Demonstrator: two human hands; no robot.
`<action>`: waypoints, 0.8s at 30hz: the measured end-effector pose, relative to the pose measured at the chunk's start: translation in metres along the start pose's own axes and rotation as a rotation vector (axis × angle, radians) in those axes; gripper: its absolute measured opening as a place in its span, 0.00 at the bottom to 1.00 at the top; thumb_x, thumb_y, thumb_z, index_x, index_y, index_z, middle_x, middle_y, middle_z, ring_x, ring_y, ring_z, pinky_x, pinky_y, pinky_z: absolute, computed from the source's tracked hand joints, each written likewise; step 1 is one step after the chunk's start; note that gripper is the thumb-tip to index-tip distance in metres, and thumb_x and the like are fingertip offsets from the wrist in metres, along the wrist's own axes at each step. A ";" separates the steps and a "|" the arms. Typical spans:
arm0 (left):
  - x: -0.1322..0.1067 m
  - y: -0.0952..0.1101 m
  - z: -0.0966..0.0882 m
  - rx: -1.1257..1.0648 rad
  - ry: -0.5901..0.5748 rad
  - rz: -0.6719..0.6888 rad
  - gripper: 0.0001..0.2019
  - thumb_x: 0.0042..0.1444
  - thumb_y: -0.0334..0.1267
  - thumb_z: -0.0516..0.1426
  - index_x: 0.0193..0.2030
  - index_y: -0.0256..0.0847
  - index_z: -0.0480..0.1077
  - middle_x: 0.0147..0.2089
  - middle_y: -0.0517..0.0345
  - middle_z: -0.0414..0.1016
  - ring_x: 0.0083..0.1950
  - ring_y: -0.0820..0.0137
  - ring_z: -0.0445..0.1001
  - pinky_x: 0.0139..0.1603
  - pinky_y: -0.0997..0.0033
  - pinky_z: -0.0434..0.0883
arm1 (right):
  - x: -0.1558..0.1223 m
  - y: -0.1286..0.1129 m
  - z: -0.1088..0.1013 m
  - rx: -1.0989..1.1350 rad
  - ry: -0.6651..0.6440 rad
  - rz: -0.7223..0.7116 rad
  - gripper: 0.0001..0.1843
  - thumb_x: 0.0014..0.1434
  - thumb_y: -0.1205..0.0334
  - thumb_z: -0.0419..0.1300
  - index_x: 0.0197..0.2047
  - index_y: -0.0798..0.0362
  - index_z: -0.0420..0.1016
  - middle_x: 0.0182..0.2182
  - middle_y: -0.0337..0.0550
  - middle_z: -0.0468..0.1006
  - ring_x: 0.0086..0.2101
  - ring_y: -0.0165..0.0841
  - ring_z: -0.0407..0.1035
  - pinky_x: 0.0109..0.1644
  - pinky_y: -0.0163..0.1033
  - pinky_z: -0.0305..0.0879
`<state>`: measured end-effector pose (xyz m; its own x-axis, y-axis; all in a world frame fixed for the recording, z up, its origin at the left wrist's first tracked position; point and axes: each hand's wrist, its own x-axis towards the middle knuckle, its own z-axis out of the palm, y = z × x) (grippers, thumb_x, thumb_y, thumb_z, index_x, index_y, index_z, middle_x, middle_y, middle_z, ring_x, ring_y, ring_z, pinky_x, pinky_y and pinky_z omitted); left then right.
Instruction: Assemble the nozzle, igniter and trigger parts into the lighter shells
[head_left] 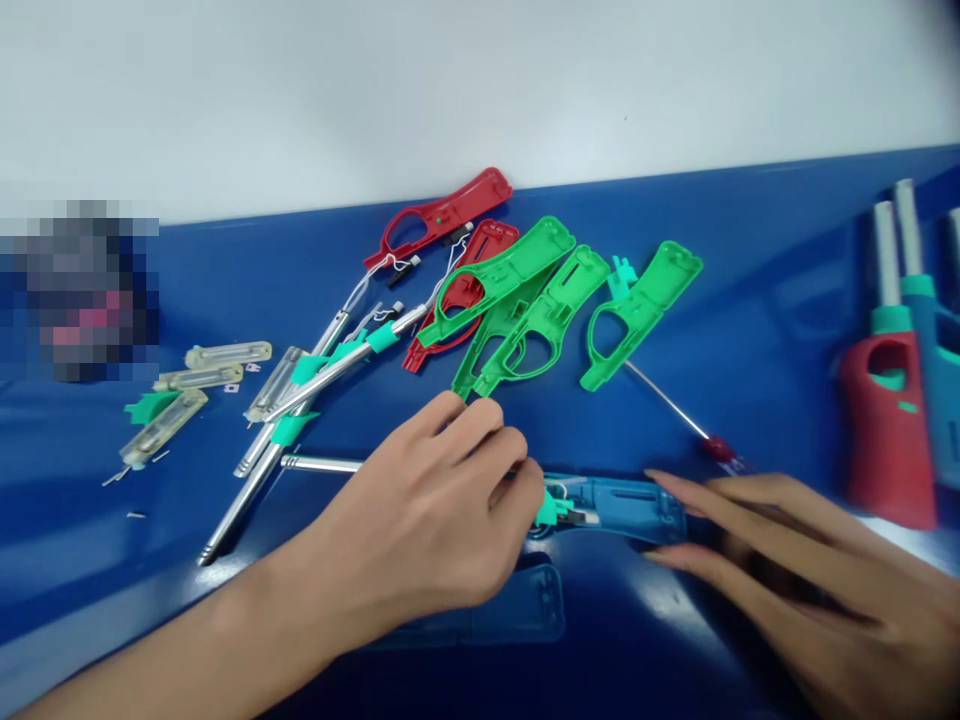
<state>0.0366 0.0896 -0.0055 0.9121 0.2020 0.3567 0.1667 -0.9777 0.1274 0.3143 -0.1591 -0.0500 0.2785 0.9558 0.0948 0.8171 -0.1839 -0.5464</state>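
A blue lighter casing half [637, 508] lies open side up on the table, with a green trigger piece [553, 508], white wire and a black part inside it. My left hand [442, 500] is closed over its front end, the fingertips hidden behind the knuckles. A metal lighter tube [322, 464] sticks out to the left from beneath that hand. My right hand [810, 570] holds the rear end of the casing between thumb and forefinger. Nearer me lies a second blue casing half [521, 605], partly covered by my left wrist.
Beyond my hands lie red casing halves [480, 190], green casing halves [544, 250] and a screwdriver [675, 408]. Several metal tubes with wires [337, 375] and clear fuel tanks [229, 354] are at left. Whole lighters, one red [889, 430], stand at right.
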 end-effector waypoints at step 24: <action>0.010 -0.010 -0.020 -0.031 -0.037 0.231 0.34 0.93 0.23 0.45 0.46 0.44 0.91 0.46 0.56 0.96 0.52 0.65 0.91 0.55 0.60 0.81 | 0.004 -0.001 0.002 0.007 0.068 -0.132 0.20 0.92 0.52 0.68 0.78 0.26 0.94 0.63 0.41 0.95 0.54 0.49 0.93 0.60 0.52 0.96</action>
<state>0.0363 0.1026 0.0149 0.9378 -0.0294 0.3459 -0.0588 -0.9955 0.0750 0.3138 -0.1550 -0.0509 0.2028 0.9537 0.2222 0.8456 -0.0561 -0.5309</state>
